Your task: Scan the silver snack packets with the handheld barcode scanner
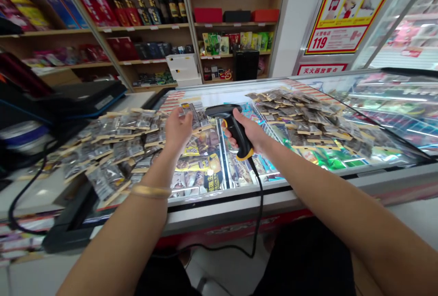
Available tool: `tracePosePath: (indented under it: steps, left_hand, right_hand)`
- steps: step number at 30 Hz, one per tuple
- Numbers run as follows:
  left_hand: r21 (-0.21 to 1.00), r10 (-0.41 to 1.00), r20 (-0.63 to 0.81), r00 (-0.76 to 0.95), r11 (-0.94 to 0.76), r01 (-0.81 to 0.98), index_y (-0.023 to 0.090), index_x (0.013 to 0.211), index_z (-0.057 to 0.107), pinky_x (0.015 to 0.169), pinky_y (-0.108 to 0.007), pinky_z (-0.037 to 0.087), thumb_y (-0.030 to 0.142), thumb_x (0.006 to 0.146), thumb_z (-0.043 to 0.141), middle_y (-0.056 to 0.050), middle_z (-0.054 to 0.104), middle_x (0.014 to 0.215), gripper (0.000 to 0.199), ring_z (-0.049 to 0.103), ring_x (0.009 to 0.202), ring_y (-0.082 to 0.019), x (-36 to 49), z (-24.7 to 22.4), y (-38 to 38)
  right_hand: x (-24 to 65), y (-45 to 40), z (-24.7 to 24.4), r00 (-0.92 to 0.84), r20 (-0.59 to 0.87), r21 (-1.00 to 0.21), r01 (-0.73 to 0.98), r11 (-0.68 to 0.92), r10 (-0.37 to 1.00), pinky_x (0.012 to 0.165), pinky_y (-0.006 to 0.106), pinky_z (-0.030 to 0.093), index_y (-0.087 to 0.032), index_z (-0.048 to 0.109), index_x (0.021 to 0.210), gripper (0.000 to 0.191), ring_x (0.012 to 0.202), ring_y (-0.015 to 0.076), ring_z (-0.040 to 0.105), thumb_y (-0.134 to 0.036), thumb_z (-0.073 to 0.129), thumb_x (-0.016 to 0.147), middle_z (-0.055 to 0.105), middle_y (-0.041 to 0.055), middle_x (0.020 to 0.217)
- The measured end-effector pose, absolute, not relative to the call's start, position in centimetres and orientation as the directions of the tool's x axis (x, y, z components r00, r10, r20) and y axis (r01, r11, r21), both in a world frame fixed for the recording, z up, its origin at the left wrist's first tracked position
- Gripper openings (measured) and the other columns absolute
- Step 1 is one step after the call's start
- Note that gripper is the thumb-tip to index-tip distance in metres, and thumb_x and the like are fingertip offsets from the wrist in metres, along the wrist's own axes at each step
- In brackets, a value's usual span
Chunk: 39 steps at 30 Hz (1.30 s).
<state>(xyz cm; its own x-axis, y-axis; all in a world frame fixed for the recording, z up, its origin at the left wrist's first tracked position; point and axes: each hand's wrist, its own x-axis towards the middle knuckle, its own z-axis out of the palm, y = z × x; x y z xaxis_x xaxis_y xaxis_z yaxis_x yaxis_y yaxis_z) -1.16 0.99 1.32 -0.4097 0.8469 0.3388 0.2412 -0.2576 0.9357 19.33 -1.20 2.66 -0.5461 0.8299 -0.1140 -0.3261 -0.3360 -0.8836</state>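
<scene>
My right hand (251, 132) grips the handle of a black and yellow barcode scanner (230, 125), whose head points left toward my left hand. My left hand (178, 128) holds up a small clear packet with a tan card edge (191, 112) just in front of the scanner head. Both hands hover over the glass lid of a chest freezer (246, 191). A gold bangle (150, 191) is on my left wrist. The scanner's black cable (258, 205) hangs down over the freezer's front edge.
Heaps of similar packets lie on the lid at left (112, 150) and right (308, 118). A dark laptop-like device (85, 97) sits at far left. Wooden shelves with boxed goods (143, 22) stand behind. A red and yellow poster (349, 8) hangs at right.
</scene>
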Motion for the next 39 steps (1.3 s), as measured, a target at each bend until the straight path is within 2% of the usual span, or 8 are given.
tracePosePath:
  steps: [3,8,17,23,28,32,35,39]
  left_hand:
    - [0.861,0.822,0.435,-0.368,-0.261,0.436,0.019,0.098,0.063,0.078,-0.03,0.052,0.033,0.085,0.053,-0.007,0.074,0.095,0.022,0.069,0.083,-0.02,-2.1,1.0,1.1]
    - [0.744,0.827,0.467,-0.314,-0.175,0.645,0.017,0.104,0.068,0.079,-0.03,0.05,0.036,0.088,0.048,-0.009,0.075,0.095,0.032,0.069,0.088,-0.023,-2.2,1.4,0.6]
    - [0.704,0.835,0.457,-0.305,-0.13,0.698,0.013,0.109,0.069,0.079,-0.032,0.048,0.037,0.089,0.046,-0.012,0.075,0.096,0.039,0.069,0.087,-0.025,-1.9,1.5,0.6]
    - [0.735,0.829,0.438,-0.349,-0.107,0.669,0.016,0.103,0.069,0.084,-0.032,0.048,0.04,0.087,0.053,-0.01,0.074,0.091,0.033,0.067,0.09,-0.026,-2.0,1.4,0.8]
    - [0.722,0.834,0.425,-0.352,-0.078,0.687,0.017,0.104,0.069,0.084,-0.032,0.049,0.037,0.088,0.049,-0.009,0.074,0.087,0.033,0.067,0.093,-0.026,-1.7,1.5,0.5]
    - [0.676,0.819,0.465,-0.338,-0.081,0.733,0.017,0.113,0.066,0.088,-0.033,0.048,0.032,0.088,0.046,-0.009,0.074,0.096,0.036,0.067,0.095,-0.025,-2.1,2.6,0.1]
    - [0.617,0.772,0.536,-0.342,-0.082,0.782,0.015,0.124,0.062,0.094,-0.035,0.047,0.029,0.088,0.046,-0.011,0.072,0.11,0.042,0.066,0.101,-0.025,-3.9,4.9,0.2]
    - [0.575,0.726,0.545,-0.421,0.043,0.817,0.014,0.129,0.059,0.098,-0.04,0.046,0.03,0.088,0.046,-0.013,0.07,0.114,0.045,0.065,0.105,-0.029,-8.4,8.3,0.1]
  right_hand:
    - [19.0,-0.9,2.6,-0.562,-0.128,-0.878,-0.319,-0.357,0.817,0.036,0.02,0.038,-0.017,0.058,0.092,0.05,0.04,0.0087,0.044,-0.066,0.048,0.09,0.052,-0.0025,0.056]
    - [20.5,-1.6,2.1,-0.591,-0.169,-0.889,-0.253,-0.381,0.788,0.034,0.02,0.037,-0.017,0.059,0.091,0.051,0.039,0.0084,0.042,-0.068,0.052,0.087,0.052,-0.0025,0.056]
    - [20.4,-1.8,1.9,-0.587,-0.237,-0.877,-0.214,-0.43,0.774,0.034,0.019,0.038,-0.017,0.059,0.087,0.051,0.038,0.0086,0.043,-0.066,0.047,0.091,0.052,-0.0017,0.056]
    - [20.5,-1.5,1.2,-0.607,-0.212,-0.89,-0.204,-0.408,0.766,0.034,0.019,0.038,-0.017,0.057,0.084,0.052,0.039,0.0085,0.045,-0.068,0.053,0.086,0.053,-0.0017,0.057]
    - [20.5,-1.8,1.3,-0.604,-0.176,-0.877,-0.261,-0.402,0.777,0.036,0.02,0.038,-0.017,0.057,0.087,0.052,0.04,0.0084,0.044,-0.069,0.055,0.085,0.053,-0.0022,0.058]
    - [19.7,-1.8,2.0,-0.577,-0.15,-0.855,-0.332,-0.399,0.803,0.036,0.019,0.037,-0.017,0.057,0.087,0.052,0.04,0.0081,0.043,-0.069,0.052,0.086,0.052,-0.0022,0.057]
    - [18.4,-1.4,2.6,-0.575,-0.122,-0.842,-0.372,-0.391,0.809,0.037,0.019,0.037,-0.017,0.057,0.088,0.052,0.041,0.0085,0.043,-0.069,0.052,0.087,0.052,-0.0017,0.058]
    - [15.7,-0.8,3.5,-0.602,-0.07,-0.816,-0.424,-0.393,0.795,0.038,0.02,0.037,-0.018,0.057,0.092,0.051,0.042,0.0089,0.044,-0.067,0.047,0.09,0.053,-0.0016,0.059]
